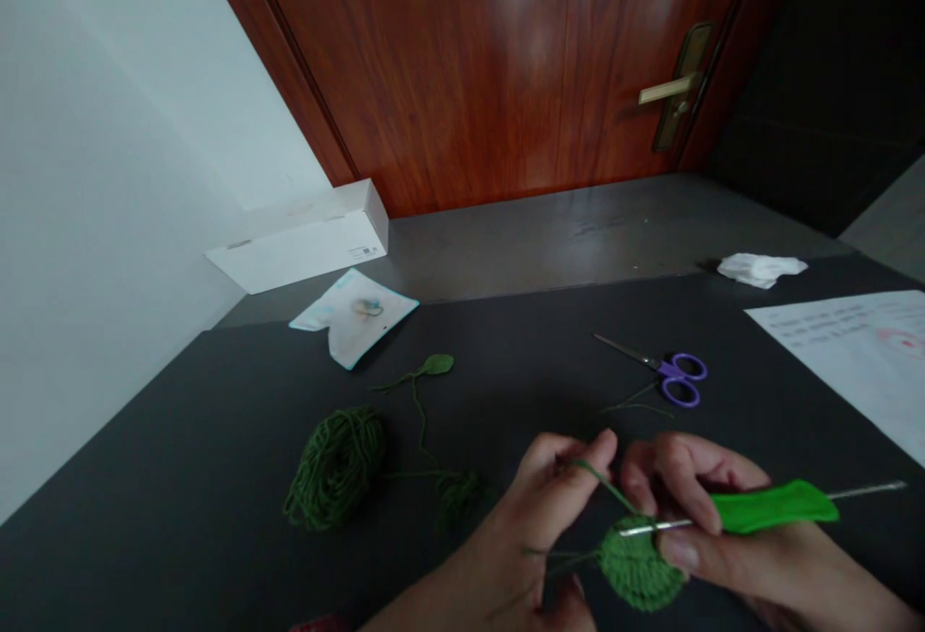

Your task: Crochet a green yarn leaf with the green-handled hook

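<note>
My right hand grips a crochet hook by its bright green handle. The hook's metal tip lies over the upper edge of a round green crocheted piece, and the right thumb presses on that piece. My left hand is closed, with green yarn running from its index finger down to the crocheted piece. Loose yarn tails stretch from the piece toward the left palm. To the left sits a dark green ball of yarn, its strand trailing to a small tangle beside my left wrist.
Purple-handled scissors lie beyond my hands near snipped yarn. A small green crocheted leaf, a white packet and a white box are at left. Crumpled tissue and a printed sheet lie right. A wooden door stands behind.
</note>
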Action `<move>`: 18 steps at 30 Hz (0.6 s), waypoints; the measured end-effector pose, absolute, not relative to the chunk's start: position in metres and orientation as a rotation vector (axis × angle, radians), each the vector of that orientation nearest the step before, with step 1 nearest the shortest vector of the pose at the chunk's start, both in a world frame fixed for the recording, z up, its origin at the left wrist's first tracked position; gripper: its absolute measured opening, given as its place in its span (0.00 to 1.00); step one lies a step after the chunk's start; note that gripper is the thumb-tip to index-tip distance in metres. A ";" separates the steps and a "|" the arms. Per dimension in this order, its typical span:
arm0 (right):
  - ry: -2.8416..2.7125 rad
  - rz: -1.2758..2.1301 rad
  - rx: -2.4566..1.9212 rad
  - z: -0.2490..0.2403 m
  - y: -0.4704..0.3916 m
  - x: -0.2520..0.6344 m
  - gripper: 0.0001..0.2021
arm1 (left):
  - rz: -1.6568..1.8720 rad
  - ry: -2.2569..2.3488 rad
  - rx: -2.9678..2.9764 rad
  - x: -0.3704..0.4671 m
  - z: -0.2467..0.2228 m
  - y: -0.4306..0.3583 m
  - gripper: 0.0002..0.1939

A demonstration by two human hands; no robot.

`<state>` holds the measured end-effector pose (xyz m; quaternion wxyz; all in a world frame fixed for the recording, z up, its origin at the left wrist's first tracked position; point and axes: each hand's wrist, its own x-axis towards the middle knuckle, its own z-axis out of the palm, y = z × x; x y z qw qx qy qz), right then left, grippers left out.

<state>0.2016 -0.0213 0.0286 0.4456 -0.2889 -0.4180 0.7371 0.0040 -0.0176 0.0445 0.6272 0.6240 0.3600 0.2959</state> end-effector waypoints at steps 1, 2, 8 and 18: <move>-1.034 1.794 -0.714 0.027 -0.021 0.200 0.17 | 0.675 0.829 1.397 0.006 0.038 -0.019 0.23; -1.037 1.766 -0.705 0.025 -0.021 0.197 0.16 | 0.677 0.828 1.368 0.008 0.034 -0.021 0.22; -1.161 1.680 -0.686 0.025 -0.025 0.197 0.11 | 0.808 0.760 1.173 0.009 0.034 -0.033 0.36; -1.322 1.617 -0.708 0.025 -0.030 0.216 0.18 | 0.979 0.824 0.935 0.015 0.027 -0.034 0.34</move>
